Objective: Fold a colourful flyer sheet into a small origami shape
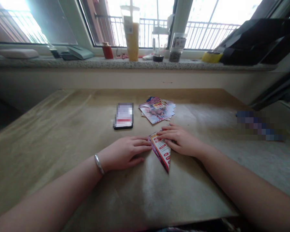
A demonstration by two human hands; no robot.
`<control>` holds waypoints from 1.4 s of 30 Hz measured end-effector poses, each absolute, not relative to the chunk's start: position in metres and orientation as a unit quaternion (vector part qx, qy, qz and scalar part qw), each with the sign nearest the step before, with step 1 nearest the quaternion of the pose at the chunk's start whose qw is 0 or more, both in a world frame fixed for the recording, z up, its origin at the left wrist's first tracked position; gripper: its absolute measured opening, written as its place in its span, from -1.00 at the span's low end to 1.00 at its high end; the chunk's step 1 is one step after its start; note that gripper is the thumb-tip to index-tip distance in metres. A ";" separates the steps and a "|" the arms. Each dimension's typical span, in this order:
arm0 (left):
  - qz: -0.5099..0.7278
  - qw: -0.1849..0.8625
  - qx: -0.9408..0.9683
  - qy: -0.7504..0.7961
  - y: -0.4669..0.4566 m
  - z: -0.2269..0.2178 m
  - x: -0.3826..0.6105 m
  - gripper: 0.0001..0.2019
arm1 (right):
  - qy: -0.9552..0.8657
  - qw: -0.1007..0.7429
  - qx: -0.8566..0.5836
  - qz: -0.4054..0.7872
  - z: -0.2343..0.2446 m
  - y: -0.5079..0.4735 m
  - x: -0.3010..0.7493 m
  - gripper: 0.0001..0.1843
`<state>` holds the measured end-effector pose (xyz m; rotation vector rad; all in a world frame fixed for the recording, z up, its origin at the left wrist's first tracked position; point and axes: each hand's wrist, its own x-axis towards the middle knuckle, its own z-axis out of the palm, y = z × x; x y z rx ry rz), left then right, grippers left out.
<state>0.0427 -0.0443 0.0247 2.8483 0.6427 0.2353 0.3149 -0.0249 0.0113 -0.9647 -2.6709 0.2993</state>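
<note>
A printed sheet of paper [163,149], folded into a triangle, lies on the table with its sharp tip toward me. White, red and purple print shows on its upper side. My left hand [127,151], with a silver bangle at the wrist, rests flat, its fingertips touching the paper's left edge. Across the upper right part of the paper lie the outstretched fingers of my right hand [180,140], covering some of it. Just beyond the hands is a fanned stack of colourful printed papers [156,111].
A phone [123,115] lies left of the stack on the table [62,145]. At the far right sits a blurred dark blue item [258,125]. On the windowsill [87,63] stand a tall yellow-filled container [131,38], a red bottle [107,51], a clear jar [177,48] and black bags [253,42].
</note>
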 end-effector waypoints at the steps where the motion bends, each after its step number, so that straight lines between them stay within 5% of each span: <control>1: 0.077 0.099 0.967 0.220 -0.045 0.024 0.043 -0.55 | -0.927 0.142 -0.330 0.108 0.011 -0.025 0.315 -0.63; 42: 0.112 0.079 0.942 0.307 -0.041 0.017 0.043 -0.65 | -0.930 0.160 -0.307 0.126 0.005 -0.023 0.306 -0.59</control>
